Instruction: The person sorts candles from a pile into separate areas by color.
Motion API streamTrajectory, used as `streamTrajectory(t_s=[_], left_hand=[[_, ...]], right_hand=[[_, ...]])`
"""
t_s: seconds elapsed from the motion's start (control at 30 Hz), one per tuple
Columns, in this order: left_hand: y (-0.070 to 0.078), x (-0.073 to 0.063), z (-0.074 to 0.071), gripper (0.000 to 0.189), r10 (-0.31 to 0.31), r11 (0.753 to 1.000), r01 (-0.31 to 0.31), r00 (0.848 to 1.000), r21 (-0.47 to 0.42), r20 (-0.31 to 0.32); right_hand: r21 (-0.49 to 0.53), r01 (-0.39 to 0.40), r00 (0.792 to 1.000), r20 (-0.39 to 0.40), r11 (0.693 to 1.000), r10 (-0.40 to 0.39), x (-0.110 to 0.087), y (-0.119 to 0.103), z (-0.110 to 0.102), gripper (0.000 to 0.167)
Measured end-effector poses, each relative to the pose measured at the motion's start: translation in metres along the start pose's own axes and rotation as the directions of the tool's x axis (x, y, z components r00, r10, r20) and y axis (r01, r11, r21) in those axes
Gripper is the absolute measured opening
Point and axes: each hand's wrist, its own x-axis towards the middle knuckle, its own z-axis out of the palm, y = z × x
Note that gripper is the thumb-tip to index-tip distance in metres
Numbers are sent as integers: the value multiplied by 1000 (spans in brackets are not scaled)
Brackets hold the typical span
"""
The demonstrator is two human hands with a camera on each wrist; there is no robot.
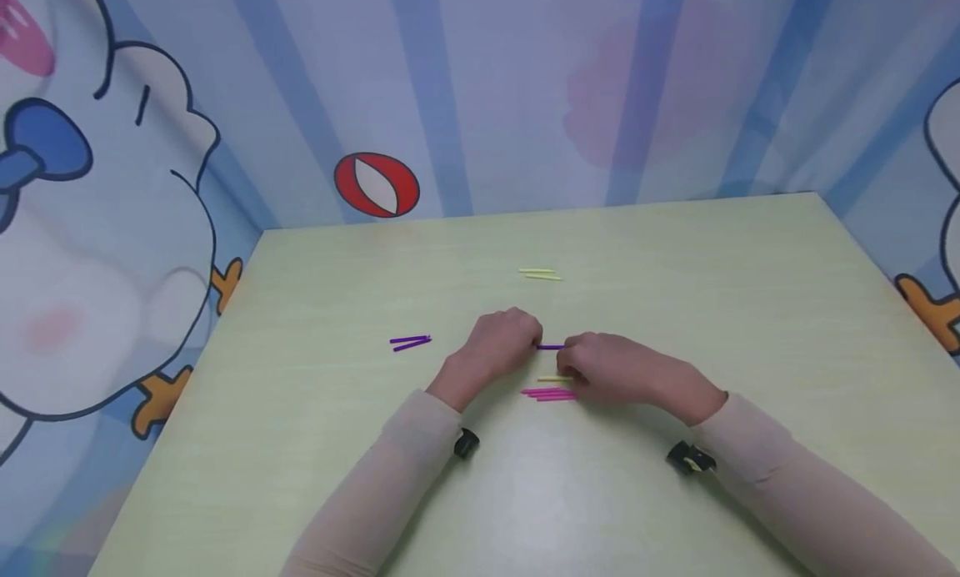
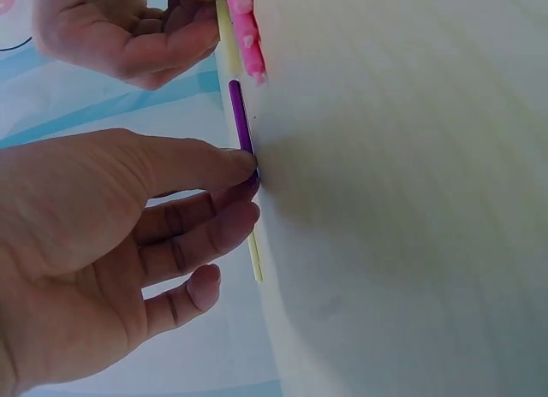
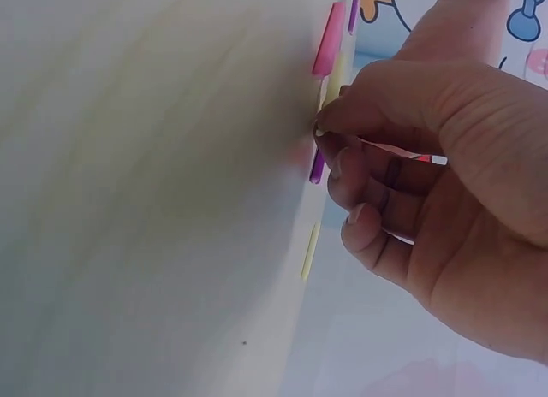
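Note:
Near the middle of the table, my left hand point(image 1: 504, 341) pinches one end of a purple stick point(image 1: 551, 347) between thumb and forefinger. In the left wrist view this purple stick point(image 2: 241, 115) lies along the tabletop. To the right, my right hand point(image 1: 618, 364) pinches a yellow stick point(image 1: 553, 378) with thumb and forefinger; in the right wrist view the stick's small tip point(image 3: 320, 132) shows at the fingertips. The right hand hides part of both sticks. Just nearer the person lie several pink sticks point(image 1: 549, 393), side by side, their right ends by the right hand.
Two purple sticks point(image 1: 410, 342) lie left of the hands. Farther back are two thin yellow sticks point(image 1: 540, 273). The pale table point(image 1: 337, 285) meets a cartoon-printed backdrop point(image 1: 510, 85) behind and at both sides.

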Motion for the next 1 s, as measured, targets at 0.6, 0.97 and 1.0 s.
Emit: streamTrajectory(t_s=[0.6,0.97,1.0], left_hand=[[1,0,0,19,-7,1000,8,1000,-16,11],[0,0,1,17,-13,1000,13,1000,-10,10],[0,0,1,17,-14,1000,14,1000,-7,12]], right_hand=[[0,-28,999,31,1000,28,0,1,-5,11],[-9,-40,999,19,999,40,2,2,-5,11],[-10,-44,999,19,999,44,2,3,-5,12]])
